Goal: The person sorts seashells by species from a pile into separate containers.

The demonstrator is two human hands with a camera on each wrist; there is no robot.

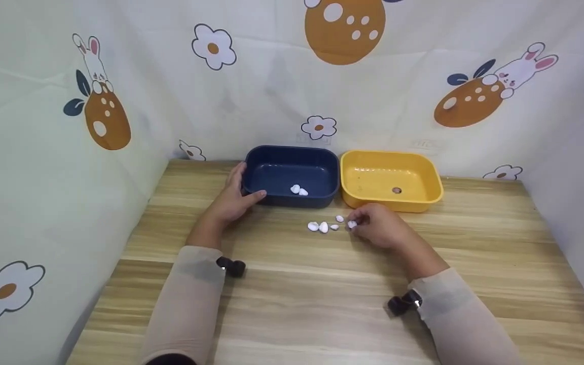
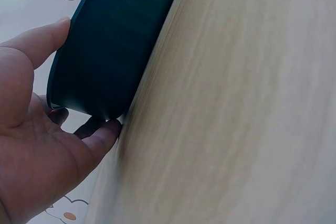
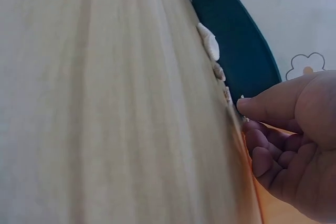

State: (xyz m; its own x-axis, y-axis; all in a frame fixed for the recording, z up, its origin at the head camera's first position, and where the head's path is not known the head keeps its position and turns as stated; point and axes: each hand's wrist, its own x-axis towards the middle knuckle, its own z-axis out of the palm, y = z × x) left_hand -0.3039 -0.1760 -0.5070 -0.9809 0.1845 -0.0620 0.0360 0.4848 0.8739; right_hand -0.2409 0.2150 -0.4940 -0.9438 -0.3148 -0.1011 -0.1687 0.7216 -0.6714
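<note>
My left hand (image 1: 232,198) grips the left end of a dark blue plastic basin (image 1: 292,198), its thumb on the front wall and its fingers along the end. In the left wrist view the fingertips touch the basin's end wall (image 2: 100,77). Two small white shells (image 1: 296,189) lie inside the basin. With thumb and forefinger, my right hand (image 1: 380,226) pinches a white shell (image 1: 352,224) at the tabletop, in front of the yellow basin (image 1: 391,205). Several more white shells (image 1: 324,227) lie just left of that hand. The fingers partly hide the pinched shell in the right wrist view.
Both basins stand side by side against the patterned cloth backdrop (image 1: 271,91). A small round brown thing (image 1: 397,190) lies in the yellow one. Wood-grain tabletop (image 1: 297,304) stretches between the forearms, with cloth walls on both sides.
</note>
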